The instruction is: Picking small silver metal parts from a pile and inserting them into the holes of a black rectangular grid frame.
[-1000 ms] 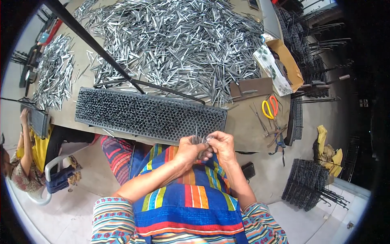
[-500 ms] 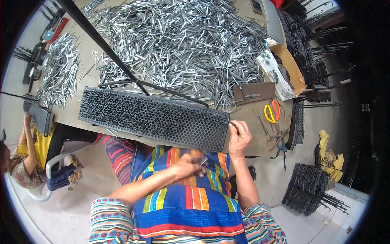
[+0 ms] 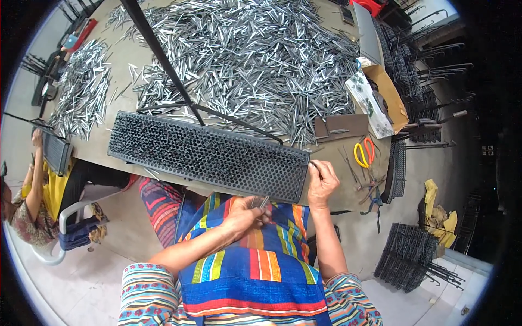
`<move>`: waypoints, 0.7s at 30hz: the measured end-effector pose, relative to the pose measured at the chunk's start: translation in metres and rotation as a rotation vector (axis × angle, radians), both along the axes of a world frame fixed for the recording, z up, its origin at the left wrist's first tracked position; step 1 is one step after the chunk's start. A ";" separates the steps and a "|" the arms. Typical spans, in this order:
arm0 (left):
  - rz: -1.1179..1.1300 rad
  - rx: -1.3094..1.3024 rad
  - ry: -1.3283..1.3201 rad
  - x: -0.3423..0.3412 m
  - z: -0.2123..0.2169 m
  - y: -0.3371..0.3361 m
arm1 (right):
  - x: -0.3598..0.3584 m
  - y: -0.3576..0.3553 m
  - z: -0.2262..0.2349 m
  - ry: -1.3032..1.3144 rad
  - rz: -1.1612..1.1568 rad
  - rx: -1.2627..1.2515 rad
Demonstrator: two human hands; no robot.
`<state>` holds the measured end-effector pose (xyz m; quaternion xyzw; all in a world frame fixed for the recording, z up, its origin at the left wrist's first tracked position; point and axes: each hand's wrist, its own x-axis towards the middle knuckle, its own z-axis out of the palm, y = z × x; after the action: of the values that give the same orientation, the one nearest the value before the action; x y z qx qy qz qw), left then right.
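A long black perforated rack (image 3: 261,163) with a hanger frame lies across the table's near edge. Its left and middle holes carry many short dark tips, while several rows toward the right end show bare holes. My left hand (image 3: 247,214) is closed around a few thin grey metal rods (image 3: 265,201), just below the rack's near edge and over my apron. At the rack's right end, my right hand (image 3: 322,185) is closed, its thumb and fingertips pinching the corner edge. The rack's underside is hidden.
A big heap of metal rods (image 3: 234,65) covers the table beyond the rack. On the right lie orange-and-yellow-handled scissors (image 3: 361,155), a brown pad (image 3: 342,126) and an open carton (image 3: 389,98). A co-worker (image 3: 32,212) sits at left; black racks (image 3: 405,258) stand on the floor.
My left hand has moved up toward the rack's near edge, with its rods now pointing upward. My right hand stays at the rack's right end. The view has shifted slightly.
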<state>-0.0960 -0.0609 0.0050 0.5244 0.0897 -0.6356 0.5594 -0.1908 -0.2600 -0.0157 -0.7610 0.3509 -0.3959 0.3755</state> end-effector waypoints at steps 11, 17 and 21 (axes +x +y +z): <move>0.131 0.044 0.037 0.005 0.005 -0.005 | -0.001 0.000 0.002 0.044 0.004 0.007; 0.158 0.026 0.065 0.005 -0.003 -0.008 | 0.000 0.001 0.003 0.028 -0.015 -0.018; 0.178 -0.003 0.102 0.007 0.005 -0.009 | 0.001 0.002 0.001 0.026 -0.029 0.003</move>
<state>-0.0888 -0.0703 0.0097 0.4803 0.1633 -0.6096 0.6092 -0.1899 -0.2580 -0.0143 -0.7604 0.3676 -0.3908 0.3661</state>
